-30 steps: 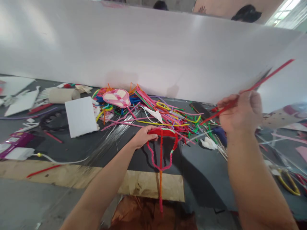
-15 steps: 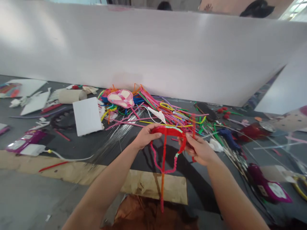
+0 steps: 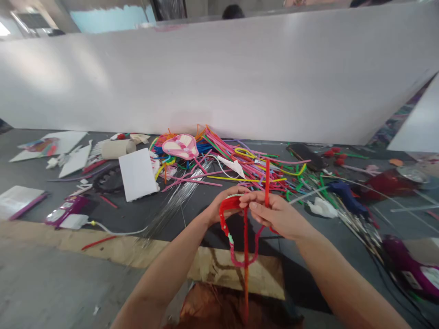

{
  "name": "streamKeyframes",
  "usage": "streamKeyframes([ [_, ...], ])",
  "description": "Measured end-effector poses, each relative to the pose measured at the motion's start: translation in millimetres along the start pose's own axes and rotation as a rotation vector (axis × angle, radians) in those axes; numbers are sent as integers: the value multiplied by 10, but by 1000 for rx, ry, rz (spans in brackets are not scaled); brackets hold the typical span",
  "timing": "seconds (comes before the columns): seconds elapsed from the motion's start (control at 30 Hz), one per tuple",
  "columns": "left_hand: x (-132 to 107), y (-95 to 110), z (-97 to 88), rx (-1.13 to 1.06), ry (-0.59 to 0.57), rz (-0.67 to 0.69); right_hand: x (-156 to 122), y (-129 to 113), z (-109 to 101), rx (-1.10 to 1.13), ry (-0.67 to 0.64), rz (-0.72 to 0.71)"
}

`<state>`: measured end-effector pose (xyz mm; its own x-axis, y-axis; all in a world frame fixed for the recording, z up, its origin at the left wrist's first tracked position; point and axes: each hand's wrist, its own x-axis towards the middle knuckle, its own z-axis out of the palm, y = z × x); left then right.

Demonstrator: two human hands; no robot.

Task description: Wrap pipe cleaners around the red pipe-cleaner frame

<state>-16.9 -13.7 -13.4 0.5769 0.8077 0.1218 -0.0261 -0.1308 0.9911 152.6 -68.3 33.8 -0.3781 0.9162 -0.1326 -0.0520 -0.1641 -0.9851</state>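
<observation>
Both my hands meet above the dark table (image 3: pixel 137 214). My left hand (image 3: pixel 222 206) is closed on the top left of a pipe-cleaner frame (image 3: pixel 236 237), a red and pink loop with an orange stem hanging down. My right hand (image 3: pixel 274 214) is closed on the frame's right side and on a red pipe cleaner (image 3: pixel 266 180) that sticks up between its fingers. Just beyond my hands lies a heap of coloured pipe cleaners (image 3: pixel 247 167) with a pink woven piece (image 3: pixel 180 146) on its left end.
A white board wall (image 3: pixel 219 82) runs along the table's far side. A white block (image 3: pixel 137 174), a cardboard tube (image 3: pixel 118 148), silver wires (image 3: pixel 178 196) and purple packets (image 3: pixel 66 211) lie left. Red flowers (image 3: pixel 334 155), sticks and another purple packet (image 3: pixel 408 267) lie right. People's heads show behind the wall.
My right hand came down from the upper right with the red pipe cleaner and joined my left hand on the frame. The frame has turned edge-on, and the view shifted left.
</observation>
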Motion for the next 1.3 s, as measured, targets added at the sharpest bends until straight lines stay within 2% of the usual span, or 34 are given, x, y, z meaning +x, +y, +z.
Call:
streamKeyframes([
  [0.1, 7, -120, -25, -314, -107, -214, 41, 137, -146, -70, 213, 25],
  [0.2, 13, -189, -53, -490, -158, -274, 18, 255, -328, -311, 367, 51],
  [0.27, 22, -194, -54, -544, -144, -304, -19, 311, -406, -366, 349, 92],
  [0.43, 62, -152, -76, -573, -134, -379, -74, 388, -432, -179, 157, 196],
  [0.63, 47, -27, -361, -294, 56, -399, -65, 396, -472, -262, 201, 166],
  [0.73, 14, 96, -398, 81, -56, -295, -68, 368, -496, -320, 216, 144],
  [0.83, -9, 203, -304, 513, -188, -142, -77, 325, -508, -351, 217, 141],
  [0.9, -15, 246, -230, 681, -213, -65, -86, 300, -517, -370, 223, 150],
  [1.03, -9, 253, -174, 772, -201, 2, -106, 286, -546, -427, 200, 145],
  [1.3, 7, 127, -109, 872, -168, 128, -93, 341, -527, -500, 199, 121],
])
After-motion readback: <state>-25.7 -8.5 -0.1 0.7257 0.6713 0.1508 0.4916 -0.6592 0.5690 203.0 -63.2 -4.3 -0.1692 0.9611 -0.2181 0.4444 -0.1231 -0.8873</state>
